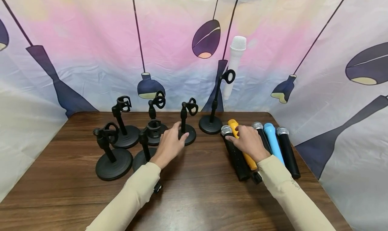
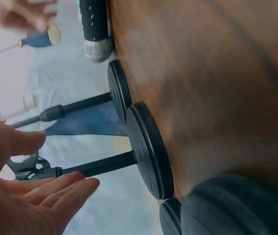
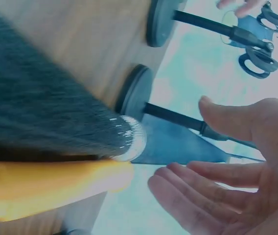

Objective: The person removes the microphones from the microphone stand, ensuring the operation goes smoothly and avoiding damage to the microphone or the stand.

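Observation:
My left hand [image 1: 172, 141], fingers loosely spread, is beside a short black microphone stand [image 1: 184, 118]. In the left wrist view, the thumb and fingers stand apart near that stand's post [image 2: 102, 165]. My right hand [image 1: 249, 141] hovers over a yellow microphone [image 1: 249, 161] and a black microphone with a silver head [image 1: 234, 153]. Its thumb and fingers [image 3: 202, 191] are parted with nothing between them in the right wrist view. A white microphone [image 1: 234, 64] stands upright at the clip of the taller stand [image 1: 214, 104].
Several more black stands [image 1: 113, 163] with ring clips are grouped at the left of the wooden table [image 1: 200, 197]. Right of my right hand lie a blue microphone [image 1: 274, 141] and two black ones, including the outermost black microphone [image 1: 289, 153]. A printed curtain [image 1: 100, 39] hangs behind.

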Available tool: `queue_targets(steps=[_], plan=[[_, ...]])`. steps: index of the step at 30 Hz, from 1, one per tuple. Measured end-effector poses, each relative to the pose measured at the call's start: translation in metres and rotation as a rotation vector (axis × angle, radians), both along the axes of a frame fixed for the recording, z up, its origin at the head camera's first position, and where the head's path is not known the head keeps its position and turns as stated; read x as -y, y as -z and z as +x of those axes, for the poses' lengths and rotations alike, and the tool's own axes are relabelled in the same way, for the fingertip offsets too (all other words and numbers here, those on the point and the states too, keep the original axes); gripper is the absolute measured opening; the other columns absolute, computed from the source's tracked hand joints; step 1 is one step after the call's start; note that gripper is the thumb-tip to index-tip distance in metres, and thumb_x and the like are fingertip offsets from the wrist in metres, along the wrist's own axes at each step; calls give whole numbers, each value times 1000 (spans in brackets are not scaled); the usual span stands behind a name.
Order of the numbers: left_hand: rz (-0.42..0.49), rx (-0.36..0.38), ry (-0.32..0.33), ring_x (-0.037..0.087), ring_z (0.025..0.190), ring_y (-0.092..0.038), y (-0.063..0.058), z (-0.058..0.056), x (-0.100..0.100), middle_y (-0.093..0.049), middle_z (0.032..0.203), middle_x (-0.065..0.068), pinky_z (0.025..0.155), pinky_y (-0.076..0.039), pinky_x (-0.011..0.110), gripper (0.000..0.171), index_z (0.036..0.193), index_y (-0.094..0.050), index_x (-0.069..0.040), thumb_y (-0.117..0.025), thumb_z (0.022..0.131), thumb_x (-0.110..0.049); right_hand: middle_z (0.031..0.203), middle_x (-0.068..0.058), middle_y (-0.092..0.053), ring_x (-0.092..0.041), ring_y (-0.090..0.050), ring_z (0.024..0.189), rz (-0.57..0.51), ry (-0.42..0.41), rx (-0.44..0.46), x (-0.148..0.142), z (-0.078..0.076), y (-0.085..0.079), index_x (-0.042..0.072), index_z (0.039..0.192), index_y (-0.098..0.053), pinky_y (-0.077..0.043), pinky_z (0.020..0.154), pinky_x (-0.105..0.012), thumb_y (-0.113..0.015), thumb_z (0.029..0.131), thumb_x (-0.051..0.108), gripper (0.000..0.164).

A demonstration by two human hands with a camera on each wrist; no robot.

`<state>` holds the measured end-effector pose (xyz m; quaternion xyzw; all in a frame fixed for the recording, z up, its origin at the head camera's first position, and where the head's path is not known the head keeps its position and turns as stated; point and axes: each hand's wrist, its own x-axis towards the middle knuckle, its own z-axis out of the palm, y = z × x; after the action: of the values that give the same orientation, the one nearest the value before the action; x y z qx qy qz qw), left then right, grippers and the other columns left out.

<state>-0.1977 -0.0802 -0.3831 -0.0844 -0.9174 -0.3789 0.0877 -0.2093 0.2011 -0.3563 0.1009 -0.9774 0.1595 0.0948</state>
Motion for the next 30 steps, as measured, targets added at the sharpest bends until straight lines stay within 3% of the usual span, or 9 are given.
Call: queue_targets(steps=[3, 13, 22, 30], plan=[[-37, -3, 34, 37, 118, -63, 1, 14, 2, -61, 137, 20, 104, -41, 59, 56, 149, -46, -1, -63, 103, -28, 107, -26, -71, -33, -69, 76, -45, -23, -25, 8, -12, -7, -10, 118, -68, -56, 65, -44, -79, 91, 35, 53], [-82, 21, 170, 31, 119, -61, 3, 47, -2, -65, 129, 13, 99, -47, 52, 46, 139, -59, -7, -68, 100, -30, 117, -23, -69, -35, -67, 105, -290, -9, -8, 33, -53, -10, -5, 123, -67, -50, 93, -54, -71, 97, 36, 49], [-82, 39, 226, 30, 120, -61, 7, 58, -1, -66, 128, 10, 98, -48, 52, 39, 135, -63, -11, -67, 100, -28, 122, -21, -67, -33, -63, 114, -737, 100, 5, 49, -88, 11, -4, 130, -65, -49, 98, -46, -76, 94, 33, 52], [-108, 34, 244, 28, 120, -61, 7, 61, 1, -65, 131, 6, 96, -50, 49, 38, 135, -64, -13, -66, 101, -30, 138, -22, -58, -32, -59, 126, -1034, 95, 7, 64, -106, 30, -4, 144, -53, -48, 102, -39, -74, 96, 28, 62]])
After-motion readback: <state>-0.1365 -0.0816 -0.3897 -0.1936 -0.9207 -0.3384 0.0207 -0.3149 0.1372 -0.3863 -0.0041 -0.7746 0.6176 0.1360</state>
